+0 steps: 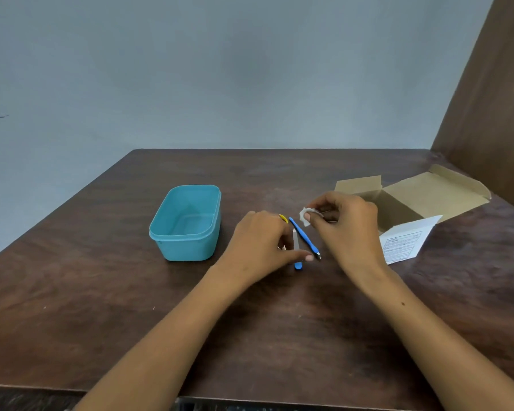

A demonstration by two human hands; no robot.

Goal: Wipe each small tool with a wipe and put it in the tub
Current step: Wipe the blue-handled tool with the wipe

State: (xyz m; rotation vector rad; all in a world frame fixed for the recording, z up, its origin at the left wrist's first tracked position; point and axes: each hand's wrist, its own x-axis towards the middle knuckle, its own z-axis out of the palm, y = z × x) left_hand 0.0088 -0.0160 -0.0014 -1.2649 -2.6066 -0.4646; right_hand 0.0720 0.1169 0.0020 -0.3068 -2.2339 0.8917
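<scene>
A turquoise plastic tub point(161, 229) stands open and empty at the table's left centre. To its right several small tools lie side by side: a long blue-handled tool point(304, 237), a short nail file with a blue end point(296, 253), and a yellow tool point(283, 218) mostly hidden behind my left hand. My left hand point(261, 244) hovers over these tools with its fingertips touching the table beside them; I cannot tell whether it grips one. My right hand point(347, 226) pinches a small crumpled white wipe point(304, 216) just above the blue-handled tool.
An open cardboard box point(413, 200) with raised flaps sits at the right, a white printed flap point(404, 241) facing me. A brown wooden panel point(493, 114) rises at the far right. A grey wall stands behind the dark wooden table point(101, 292).
</scene>
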